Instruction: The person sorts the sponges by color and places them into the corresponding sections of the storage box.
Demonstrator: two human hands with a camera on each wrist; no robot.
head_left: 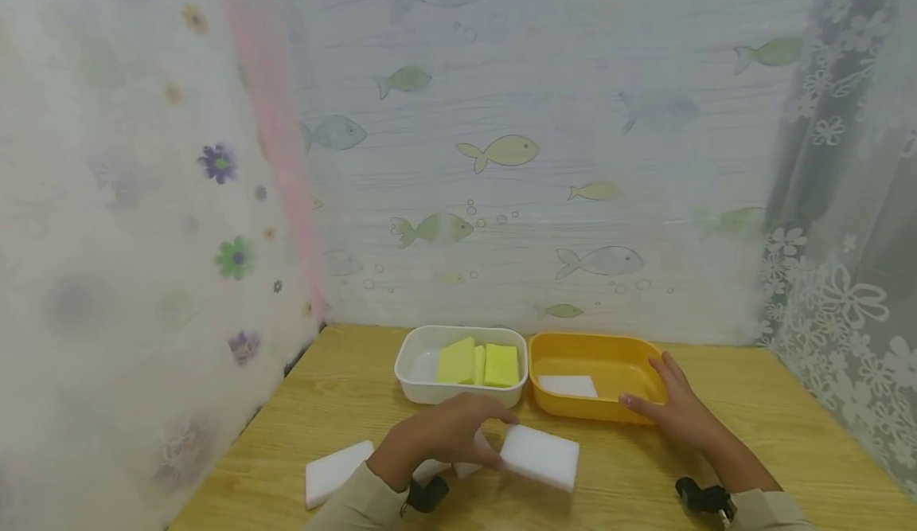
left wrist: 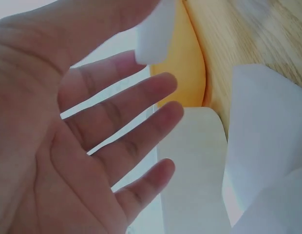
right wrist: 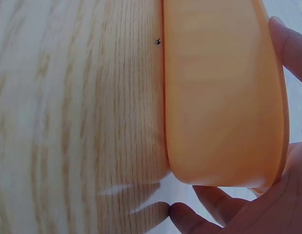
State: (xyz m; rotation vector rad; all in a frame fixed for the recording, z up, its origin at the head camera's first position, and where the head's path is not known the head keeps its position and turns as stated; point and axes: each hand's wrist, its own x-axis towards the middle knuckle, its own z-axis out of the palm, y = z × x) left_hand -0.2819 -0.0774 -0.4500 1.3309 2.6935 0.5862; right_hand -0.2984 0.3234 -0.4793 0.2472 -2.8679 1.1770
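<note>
My left hand (head_left: 501, 439) hovers low over the wooden table and pinches the left edge of a white sponge (head_left: 540, 458) between thumb and forefinger. In the left wrist view that hand (left wrist: 141, 48) shows its other fingers spread and straight, with the white sponge (left wrist: 156, 29) at the thumb tip. Two more white sponges (left wrist: 195, 170) lie under the palm. My right hand (head_left: 655, 388) grips the right end of the yellow tub (head_left: 595, 338), thumb on its near wall and fingers over the rim. One white sponge (head_left: 567, 386) lies inside the tub.
A white tub (head_left: 411, 372) with yellow sponges (head_left: 480, 364) stands left of the yellow one, both at the table's back. Another white sponge (head_left: 337, 471) lies front left. Patterned curtains close in the back and both sides. Bare table (right wrist: 68, 122) lies beside the yellow tub (right wrist: 219, 97).
</note>
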